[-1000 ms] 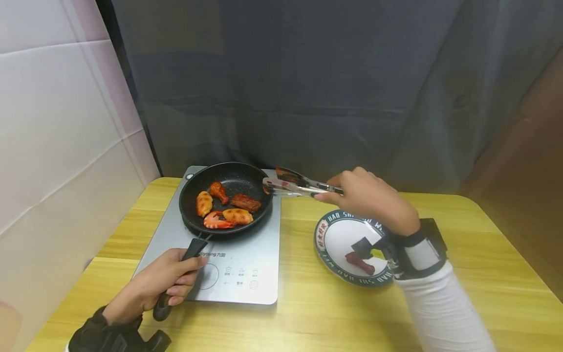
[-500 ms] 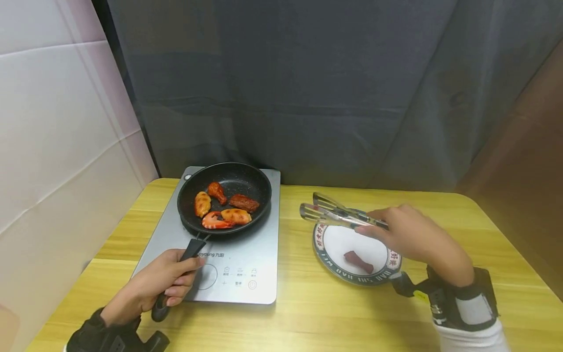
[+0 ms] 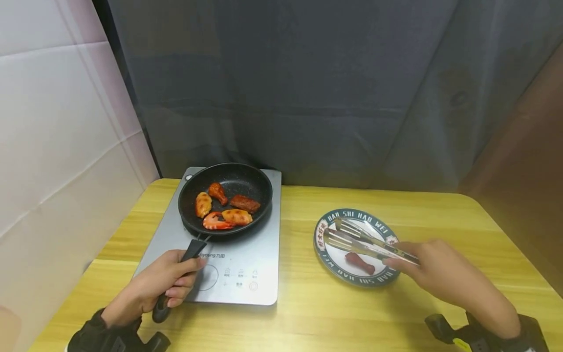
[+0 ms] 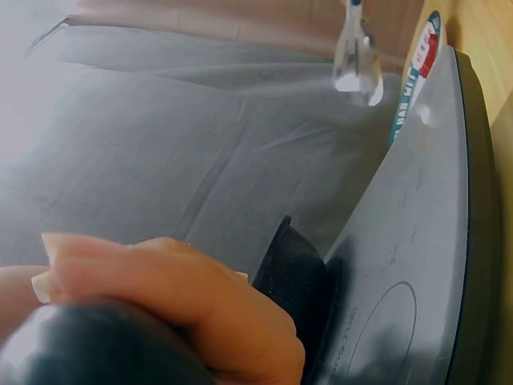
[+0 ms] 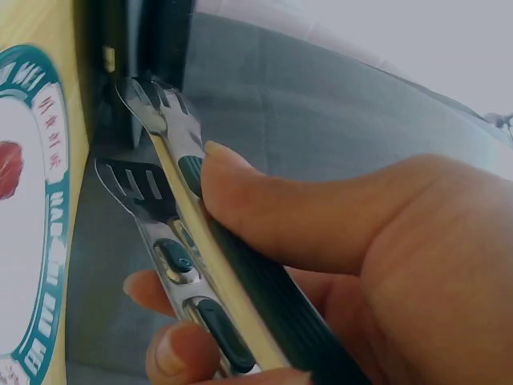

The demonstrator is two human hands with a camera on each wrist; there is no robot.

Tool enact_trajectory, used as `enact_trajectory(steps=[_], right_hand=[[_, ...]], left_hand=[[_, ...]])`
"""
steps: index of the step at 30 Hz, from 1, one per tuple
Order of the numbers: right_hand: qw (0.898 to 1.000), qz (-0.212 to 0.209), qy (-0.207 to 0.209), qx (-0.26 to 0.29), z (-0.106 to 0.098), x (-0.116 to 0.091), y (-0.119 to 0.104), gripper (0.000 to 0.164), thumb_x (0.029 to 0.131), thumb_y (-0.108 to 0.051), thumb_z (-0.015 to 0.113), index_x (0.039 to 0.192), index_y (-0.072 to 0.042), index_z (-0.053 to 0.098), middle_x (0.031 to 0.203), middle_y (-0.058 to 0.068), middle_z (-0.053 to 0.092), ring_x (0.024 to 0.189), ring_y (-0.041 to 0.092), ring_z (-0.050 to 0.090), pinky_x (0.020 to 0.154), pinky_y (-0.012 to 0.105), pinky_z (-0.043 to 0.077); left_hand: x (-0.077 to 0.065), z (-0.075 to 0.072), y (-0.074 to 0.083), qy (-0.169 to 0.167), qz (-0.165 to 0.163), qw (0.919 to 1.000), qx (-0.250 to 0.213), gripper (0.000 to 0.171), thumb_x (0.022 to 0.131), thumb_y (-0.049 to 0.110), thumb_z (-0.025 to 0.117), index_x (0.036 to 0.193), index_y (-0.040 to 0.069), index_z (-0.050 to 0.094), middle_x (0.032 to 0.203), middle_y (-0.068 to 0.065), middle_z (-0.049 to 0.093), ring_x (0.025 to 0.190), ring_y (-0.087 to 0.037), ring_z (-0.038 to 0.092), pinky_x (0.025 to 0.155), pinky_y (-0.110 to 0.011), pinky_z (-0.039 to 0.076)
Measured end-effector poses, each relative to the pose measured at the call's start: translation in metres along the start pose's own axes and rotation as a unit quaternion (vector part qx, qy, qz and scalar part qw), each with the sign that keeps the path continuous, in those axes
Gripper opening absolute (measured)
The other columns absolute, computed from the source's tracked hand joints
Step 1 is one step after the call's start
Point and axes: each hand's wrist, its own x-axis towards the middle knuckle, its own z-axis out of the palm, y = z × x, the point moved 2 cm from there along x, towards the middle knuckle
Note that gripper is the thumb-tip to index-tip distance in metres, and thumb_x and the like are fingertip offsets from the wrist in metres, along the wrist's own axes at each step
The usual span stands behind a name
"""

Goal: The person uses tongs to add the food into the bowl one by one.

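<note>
My left hand (image 3: 169, 277) grips the black handle (image 3: 192, 249) of a frying pan (image 3: 237, 178) that rests on an induction cooktop (image 3: 250, 254). In the pan lie a browned drumstick (image 3: 217, 192), a dark slab of meat (image 3: 244, 203), two golden chicken wings (image 3: 203, 204) and a red shrimp (image 3: 216, 221). On the right, my right hand (image 3: 444, 266) holds metal tongs (image 3: 365, 243) above a plate (image 3: 324, 259) with a green lettered rim. A dull red drumstick (image 3: 359, 263) sits on that plate, just below the tongs. Nothing is between the slotted tips (image 5: 140, 188), which stand apart in the right wrist view.
Both the cooktop and the plate stand on a wood-grain table (image 3: 299, 313). A dark grey curtain (image 3: 308, 98) hangs behind the table's back edge. White cloth (image 3: 66, 122) borders the left side, and a brown panel (image 3: 523, 146) the right.
My right hand has moved the tongs from beside the pan's right rim, rightward and nearer to me, over the plate. My left hand keeps its grip and the pan stays put.
</note>
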Motion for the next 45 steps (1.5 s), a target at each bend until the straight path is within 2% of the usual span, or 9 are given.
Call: enact_trajectory(steps=[2, 7, 11, 14, 23, 35, 45], right_hand=[[1.0, 0.016, -0.004, -0.005, 0.003, -0.008, 0.003, 0.044, 0.089, -0.046, 0.064, 0.11, -0.008, 0.069, 0.067, -0.009, 0.051, 0.061, 0.01, 0.044, 0.057, 0.031, 0.04], [0.998, 0.045, -0.005, -0.031, 0.01, -0.026, 0.007, 0.047, 0.088, -0.051, 0.063, 0.111, -0.01, 0.068, 0.067, -0.01, 0.051, 0.06, 0.012, 0.044, 0.054, 0.033, 0.04], [0.997, 0.06, 0.008, -0.053, 0.016, -0.036, 0.008, 0.035, 0.086, -0.051, 0.065, 0.096, -0.018, 0.066, 0.059, -0.011, 0.044, 0.056, 0.011, 0.04, 0.049, 0.031, 0.034], [0.995, 0.072, 0.008, -0.069, 0.02, -0.04, 0.01, 0.033, 0.086, -0.052, 0.065, 0.09, -0.018, 0.063, 0.055, -0.01, 0.037, 0.053, 0.013, 0.038, 0.047, 0.031, 0.031], [0.993, 0.091, -0.002, -0.079, 0.025, -0.045, 0.012, 0.037, 0.088, -0.051, 0.063, 0.098, -0.015, 0.067, 0.055, -0.009, 0.039, 0.053, 0.014, 0.038, 0.045, 0.032, 0.03], [0.994, 0.083, 0.004, -0.067, 0.027, -0.042, 0.016, 0.022, 0.088, -0.041, 0.067, 0.084, -0.02, 0.066, 0.054, -0.007, 0.035, 0.051, 0.014, 0.035, 0.045, 0.03, 0.028], [0.997, 0.036, 0.023, -0.059, 0.026, -0.039, 0.024, 0.018, 0.087, -0.037, 0.069, 0.075, -0.024, 0.066, 0.053, -0.012, 0.032, 0.049, 0.007, 0.031, 0.046, 0.025, 0.028]], left_hand=[[0.0, 0.0, 0.001, -0.001, 0.002, 1.0, 0.002, 0.033, 0.1, 0.02, 0.049, 0.071, 0.01, 0.037, 0.053, 0.007, 0.031, 0.038, -0.003, 0.032, 0.036, -0.018, 0.032], [0.001, 0.001, 0.0, -0.002, 0.0, 1.0, -0.001, 0.031, 0.1, 0.02, 0.05, 0.075, 0.009, 0.037, 0.053, 0.007, 0.032, 0.039, -0.003, 0.031, 0.036, -0.018, 0.032], [0.001, 0.001, 0.0, -0.001, -0.002, 1.0, -0.003, 0.031, 0.1, 0.019, 0.049, 0.073, 0.009, 0.037, 0.053, 0.007, 0.032, 0.038, -0.003, 0.031, 0.035, -0.018, 0.032], [0.001, 0.001, 0.001, -0.002, -0.001, 1.0, -0.003, 0.031, 0.1, 0.02, 0.049, 0.073, 0.009, 0.038, 0.053, 0.007, 0.032, 0.038, -0.003, 0.032, 0.035, -0.018, 0.032], [0.001, -0.001, 0.0, -0.003, 0.003, 1.0, 0.003, 0.032, 0.1, 0.021, 0.05, 0.072, 0.009, 0.038, 0.053, 0.008, 0.032, 0.038, -0.003, 0.032, 0.035, -0.018, 0.033], [0.002, -0.001, 0.0, -0.001, 0.001, 1.0, 0.005, 0.033, 0.1, 0.021, 0.05, 0.072, 0.009, 0.038, 0.053, 0.007, 0.032, 0.038, -0.003, 0.032, 0.035, -0.018, 0.033], [0.001, 0.0, 0.0, 0.0, 0.0, 1.0, 0.003, 0.031, 0.1, 0.019, 0.049, 0.073, 0.009, 0.038, 0.053, 0.007, 0.032, 0.038, -0.003, 0.032, 0.035, -0.018, 0.033]])
